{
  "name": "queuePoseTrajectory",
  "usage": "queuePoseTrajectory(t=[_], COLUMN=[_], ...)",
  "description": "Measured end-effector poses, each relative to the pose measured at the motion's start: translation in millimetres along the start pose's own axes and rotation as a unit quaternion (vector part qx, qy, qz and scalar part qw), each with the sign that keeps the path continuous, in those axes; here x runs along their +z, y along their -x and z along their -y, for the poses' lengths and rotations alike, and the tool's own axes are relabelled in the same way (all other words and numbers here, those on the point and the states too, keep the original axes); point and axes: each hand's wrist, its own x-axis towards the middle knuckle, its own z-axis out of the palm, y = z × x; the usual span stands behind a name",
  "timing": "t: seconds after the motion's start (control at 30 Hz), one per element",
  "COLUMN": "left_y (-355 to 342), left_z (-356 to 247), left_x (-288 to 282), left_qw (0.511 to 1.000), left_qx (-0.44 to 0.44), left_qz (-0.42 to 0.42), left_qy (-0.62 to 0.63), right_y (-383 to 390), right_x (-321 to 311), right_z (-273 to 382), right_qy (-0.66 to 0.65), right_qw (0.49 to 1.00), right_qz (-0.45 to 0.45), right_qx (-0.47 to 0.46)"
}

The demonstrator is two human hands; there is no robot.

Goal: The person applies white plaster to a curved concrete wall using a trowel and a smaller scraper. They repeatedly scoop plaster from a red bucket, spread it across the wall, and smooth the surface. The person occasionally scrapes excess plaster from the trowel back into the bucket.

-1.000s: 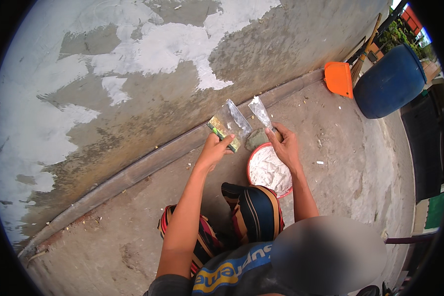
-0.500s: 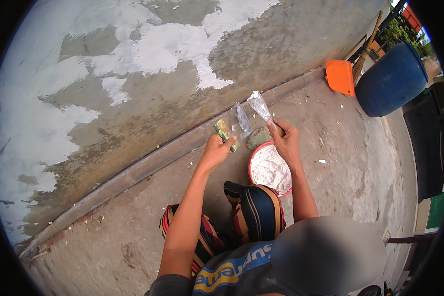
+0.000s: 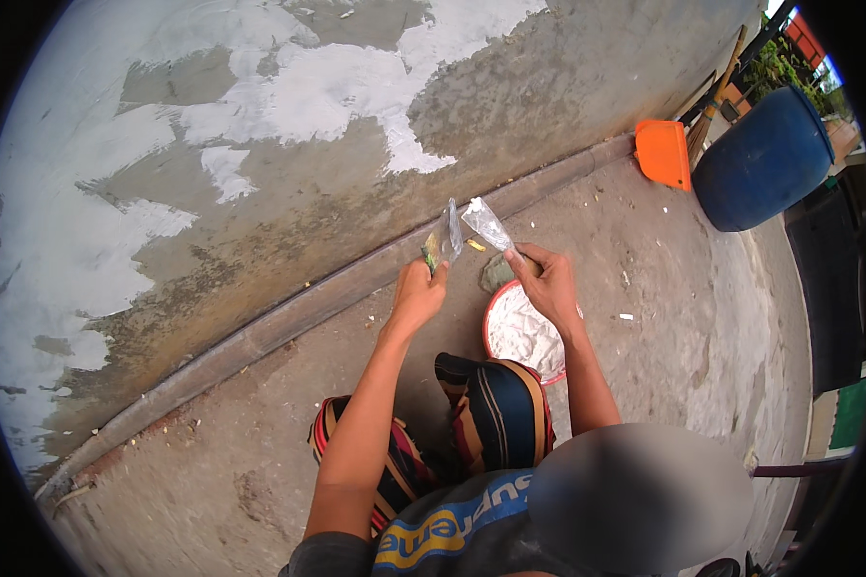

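Observation:
My left hand (image 3: 417,296) is closed around the green and yellow handle end of a wide scraper (image 3: 445,238), its blade turned nearly edge-on. In my right hand (image 3: 550,286) is a narrower putty knife (image 3: 489,224), with white paste on its blade and tip. The two blades point up toward each other with a small gap between them. Just below my right hand, a red-rimmed bowl (image 3: 487,335) of white putty (image 3: 526,337) stands on the ground by my knee. Ahead rises a grey wall (image 3: 510,87) with uneven white patches (image 3: 303,96).
A raised concrete ledge (image 3: 289,332) runs along the wall's foot. At the far right stand an orange dustpan (image 3: 662,156), a broom (image 3: 710,111) and a blue barrel (image 3: 765,159). A small yellow scrap (image 3: 475,245) lies beyond the bowl; white bits dot the concrete floor (image 3: 664,288).
The scraper in my left hand has turned from showing its broad face to nearly edge-on. My right hand has brought the putty knife slightly left and down, closer to the scraper.

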Motion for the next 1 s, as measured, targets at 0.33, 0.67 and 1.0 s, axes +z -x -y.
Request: queuePoseTrajectory(t=[0.33, 0.67, 1.0], left_y=[4.9, -5.6, -7.0], left_z=[-8.7, 13.4, 19.8], left_x=[1.0, 9.7, 10.9], left_qw=[0.998, 0.999, 0.984], left_qx=[0.032, 0.007, -0.039], left_qz=[0.025, 0.020, 0.090], left_qy=[-0.046, 0.029, 0.147], right_y=[-4.1, 5.1, 0.4], right_x=[13.7, 25.1, 23.5], right_z=[5.3, -11.7, -4.5], right_qy=[-0.088, -0.108, -0.094], right_qw=[0.996, 0.992, 0.995], right_qz=[-0.009, -0.048, 0.031], right_qx=[0.011, -0.043, 0.015])
